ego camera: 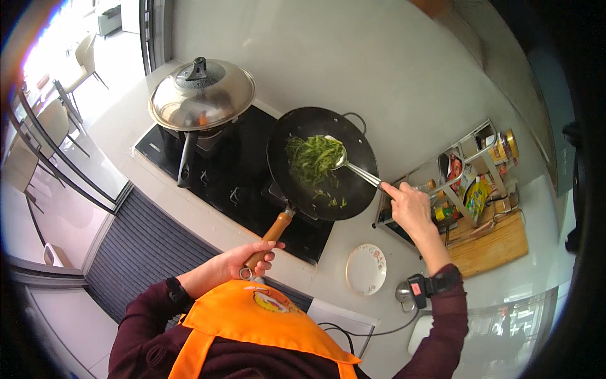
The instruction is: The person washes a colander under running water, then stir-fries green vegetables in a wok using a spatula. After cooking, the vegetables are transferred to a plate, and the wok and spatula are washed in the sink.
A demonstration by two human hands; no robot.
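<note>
My left hand (251, 259) grips the wooden handle (276, 232) of a black wok (350, 194), which sits over the right burner of a black glass hob. With my right hand (408, 206) I hold a metal cooking spoon or ladle (362, 173) by its handle. Its head is in the wok, against a heap of shredded green vegetable (312, 158). A few loose green pieces (333, 202) lie lower on the wok's inner side.
A lidded pan (218, 92) covers the left burner of the hob (222, 182). A floral white plate (366, 269) and a small metal bowl or cup (404, 294) stand on the counter. Rightward are a metal rack (468, 163) with jars and packets and a wooden board (502, 241).
</note>
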